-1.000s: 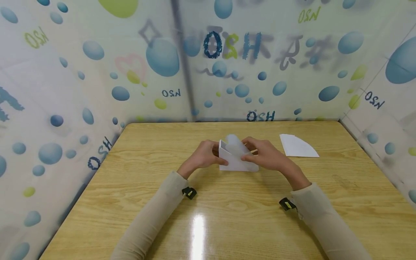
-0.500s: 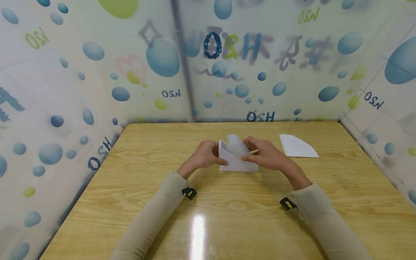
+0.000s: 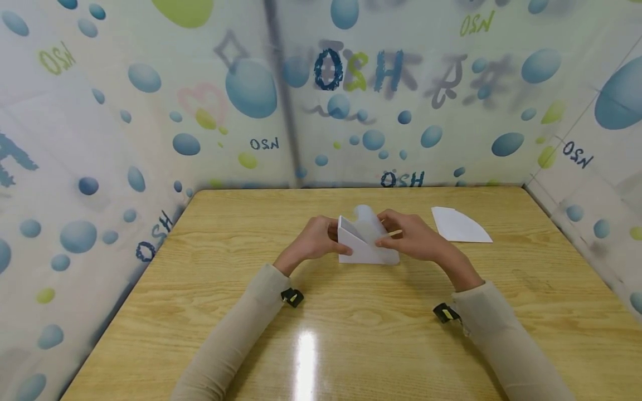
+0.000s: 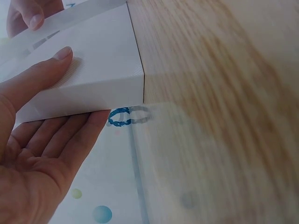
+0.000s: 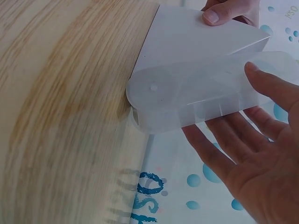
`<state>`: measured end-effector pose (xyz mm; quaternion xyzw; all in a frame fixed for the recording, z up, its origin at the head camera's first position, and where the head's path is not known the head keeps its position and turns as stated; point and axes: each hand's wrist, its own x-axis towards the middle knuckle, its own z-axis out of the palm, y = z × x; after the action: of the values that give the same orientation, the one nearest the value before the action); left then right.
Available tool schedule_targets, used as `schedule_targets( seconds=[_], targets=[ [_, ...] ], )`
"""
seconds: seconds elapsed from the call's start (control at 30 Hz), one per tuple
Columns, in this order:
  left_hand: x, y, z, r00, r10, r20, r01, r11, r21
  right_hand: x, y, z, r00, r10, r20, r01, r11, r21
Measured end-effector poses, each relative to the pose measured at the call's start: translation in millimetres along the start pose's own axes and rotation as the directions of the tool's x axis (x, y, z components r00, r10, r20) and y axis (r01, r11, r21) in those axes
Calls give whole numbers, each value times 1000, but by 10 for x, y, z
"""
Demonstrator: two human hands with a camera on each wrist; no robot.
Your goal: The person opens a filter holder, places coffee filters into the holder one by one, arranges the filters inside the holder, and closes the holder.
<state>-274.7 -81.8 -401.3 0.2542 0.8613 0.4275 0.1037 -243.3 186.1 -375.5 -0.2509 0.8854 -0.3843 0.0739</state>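
A white wedge-sided box (image 3: pixel 355 249) stands on its long edge near the middle of the wooden table. My left hand (image 3: pixel 317 238) grips its left end, thumb (image 4: pixel 55 65) on the near face and fingers round the far side. A frosted, translucent plastic cover (image 5: pixel 198 88) with rounded ends slants up across the box's right part. My right hand (image 3: pixel 412 236) holds this cover, its thumb on the near side and its fingers at the far edge. In the right wrist view, the cover's rounded lower end overlaps the box's bottom corner.
A white fan-shaped stack of sheets (image 3: pixel 458 225) lies on the table (image 3: pixel 225 223) to the right, beyond my right hand. Behind the table hangs a wall covering (image 3: pixel 311 128) with blue and green drops. Each sleeve cuff carries a small black device (image 3: pixel 293 298).
My right hand has shifted slightly right, and the frosted cover has swung a little the same way, widening the gap above the box. My left hand and the box have stayed put.
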Motion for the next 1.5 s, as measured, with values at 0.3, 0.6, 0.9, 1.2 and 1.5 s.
schedule_targets(
  seconds=[0.3, 0.6, 0.9, 1.2, 1.5],
  targets=[
    [3, -13, 6, 1000, -1, -2, 1, 1000, 5, -13, -27, -15, 1000, 19, -1, -19, 1000, -3],
    [1, -11, 5, 1000, 5, 2, -5, 1000, 3, -21, -22, -29, 1000, 23, -1, -23, 1000, -1],
    [0, -6, 1, 1000, -4, 2, 4, 1000, -2, -26, -20, -46, 999, 39, 0, -39, 999, 1],
    [9, -1, -5, 1000, -1, 6, 1, 1000, -2, -25, -8, -54, 999, 43, -2, -43, 999, 5],
    [8, -11, 0, 1000, -3, 7, 3, 1000, -6, -34, -14, -53, 999, 38, -4, -38, 999, 17]
  ],
)
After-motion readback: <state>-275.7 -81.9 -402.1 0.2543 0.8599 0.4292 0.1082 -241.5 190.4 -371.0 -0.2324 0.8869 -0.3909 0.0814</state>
